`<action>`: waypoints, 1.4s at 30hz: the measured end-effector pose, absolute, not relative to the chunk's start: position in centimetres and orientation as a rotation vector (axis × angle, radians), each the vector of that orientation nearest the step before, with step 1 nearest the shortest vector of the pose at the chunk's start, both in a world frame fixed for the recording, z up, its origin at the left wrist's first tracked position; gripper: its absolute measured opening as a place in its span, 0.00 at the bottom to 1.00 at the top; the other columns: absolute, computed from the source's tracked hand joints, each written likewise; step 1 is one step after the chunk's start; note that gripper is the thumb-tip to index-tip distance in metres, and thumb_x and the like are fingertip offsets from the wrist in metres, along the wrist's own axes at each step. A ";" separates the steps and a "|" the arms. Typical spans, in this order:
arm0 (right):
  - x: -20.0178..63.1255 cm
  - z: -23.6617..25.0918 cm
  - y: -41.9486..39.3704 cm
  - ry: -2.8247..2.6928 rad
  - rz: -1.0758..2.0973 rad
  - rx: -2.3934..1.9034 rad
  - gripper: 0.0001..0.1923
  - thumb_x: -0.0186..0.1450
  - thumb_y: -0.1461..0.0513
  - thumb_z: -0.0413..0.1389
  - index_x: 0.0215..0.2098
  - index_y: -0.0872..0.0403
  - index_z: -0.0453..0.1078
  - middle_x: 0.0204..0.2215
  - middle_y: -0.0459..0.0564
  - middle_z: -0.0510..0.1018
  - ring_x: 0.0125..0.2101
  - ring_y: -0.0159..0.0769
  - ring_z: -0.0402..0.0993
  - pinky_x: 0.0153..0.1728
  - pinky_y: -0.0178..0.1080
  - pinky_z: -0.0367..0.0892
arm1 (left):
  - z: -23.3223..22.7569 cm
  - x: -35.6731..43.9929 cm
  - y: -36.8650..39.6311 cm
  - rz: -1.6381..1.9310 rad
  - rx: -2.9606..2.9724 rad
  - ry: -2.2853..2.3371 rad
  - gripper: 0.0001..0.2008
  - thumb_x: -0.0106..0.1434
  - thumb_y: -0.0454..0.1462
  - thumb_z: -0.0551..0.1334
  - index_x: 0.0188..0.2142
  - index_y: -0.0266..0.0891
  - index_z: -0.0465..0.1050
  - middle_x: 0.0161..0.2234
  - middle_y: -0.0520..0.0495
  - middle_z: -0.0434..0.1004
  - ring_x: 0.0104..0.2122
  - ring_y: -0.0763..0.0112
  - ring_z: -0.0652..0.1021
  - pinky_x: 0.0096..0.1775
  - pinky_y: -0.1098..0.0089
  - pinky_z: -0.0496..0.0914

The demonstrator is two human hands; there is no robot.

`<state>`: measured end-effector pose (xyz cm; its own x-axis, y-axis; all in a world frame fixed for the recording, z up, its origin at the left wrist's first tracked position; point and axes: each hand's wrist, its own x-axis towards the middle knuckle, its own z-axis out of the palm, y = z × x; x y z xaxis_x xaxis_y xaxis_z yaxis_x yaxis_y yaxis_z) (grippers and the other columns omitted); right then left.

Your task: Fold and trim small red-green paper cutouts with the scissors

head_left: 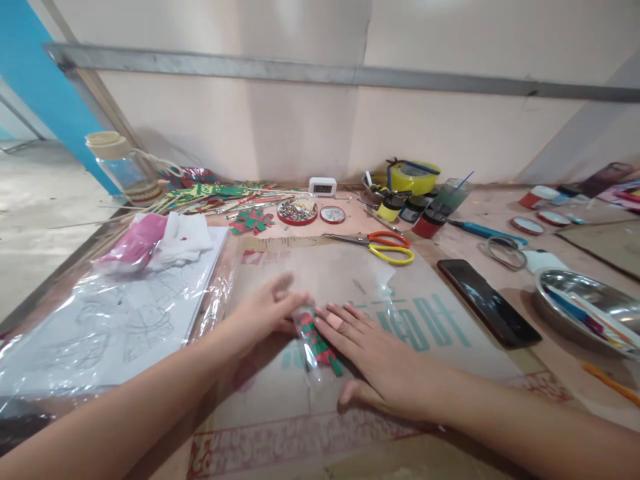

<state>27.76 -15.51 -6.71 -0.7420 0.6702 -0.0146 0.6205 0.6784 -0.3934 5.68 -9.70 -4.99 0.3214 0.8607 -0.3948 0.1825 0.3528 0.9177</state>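
A small red and green cut-out figure (pixel 316 339) lies in a clear plastic sleeve on a see-through sheet (pixel 410 393). My right hand (pixel 373 347) rests flat and open beside it, with the fingertips on the sleeve's right side and the thumb spread toward me. At the sleeve's upper left end is my left hand (pixel 270 307), slightly smeared by motion. Its fingers look partly stretched and apart, and one points at the sleeve's top edge. Whether they touch it is unclear. Under the sheet shows printed board with green characters and a red border.
Orange and yellow-handled scissors (pixel 385 248) lie beyond my hands. A phone (pixel 487 301) and a steel bowl (pixel 590 307) of tools are at right. Plastic-covered drawings (pixel 125 320) lie left. Behind are a bead dish (pixel 297 212), small clock (pixel 323 187), paint jars (pixel 429 223) and glass bottle (pixel 123 167).
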 end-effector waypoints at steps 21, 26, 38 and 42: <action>38.1 -6.9 -3.4 -2.373 0.102 -1.656 0.25 0.67 0.64 0.54 0.63 0.55 0.66 0.59 0.60 0.73 0.59 0.51 0.68 0.58 0.52 0.64 | 1.7 1.4 -8.8 0.332 1.697 1.284 0.18 0.63 0.53 0.58 0.29 0.42 0.70 0.16 0.57 0.67 0.13 0.75 0.65 0.16 0.75 0.57; 37.8 -6.8 -2.1 -2.382 0.094 -1.709 0.25 0.67 0.59 0.57 0.61 0.54 0.69 0.52 0.62 0.77 0.51 0.54 0.74 0.51 0.52 0.68 | 2.7 1.0 -9.1 0.554 1.808 1.348 0.20 0.68 0.53 0.53 0.28 0.42 0.61 0.15 0.57 0.65 0.14 0.76 0.63 0.17 0.76 0.57; 37.1 -7.2 -0.2 -2.252 0.360 -1.629 0.25 0.62 0.64 0.56 0.59 0.53 0.72 0.50 0.61 0.78 0.51 0.53 0.73 0.50 0.47 0.65 | 4.8 3.3 -9.0 0.813 1.852 1.248 0.14 0.71 0.46 0.52 0.34 0.41 0.62 0.18 0.58 0.66 0.16 0.78 0.67 0.19 0.77 0.62; 36.4 -6.6 -0.1 -2.090 0.573 -1.540 0.25 0.57 0.61 0.62 0.53 0.52 0.74 0.46 0.57 0.80 0.44 0.50 0.75 0.43 0.42 0.68 | 5.7 4.6 -8.6 0.923 1.850 1.130 0.12 0.71 0.45 0.52 0.36 0.40 0.62 0.23 0.55 0.73 0.17 0.78 0.70 0.17 0.78 0.62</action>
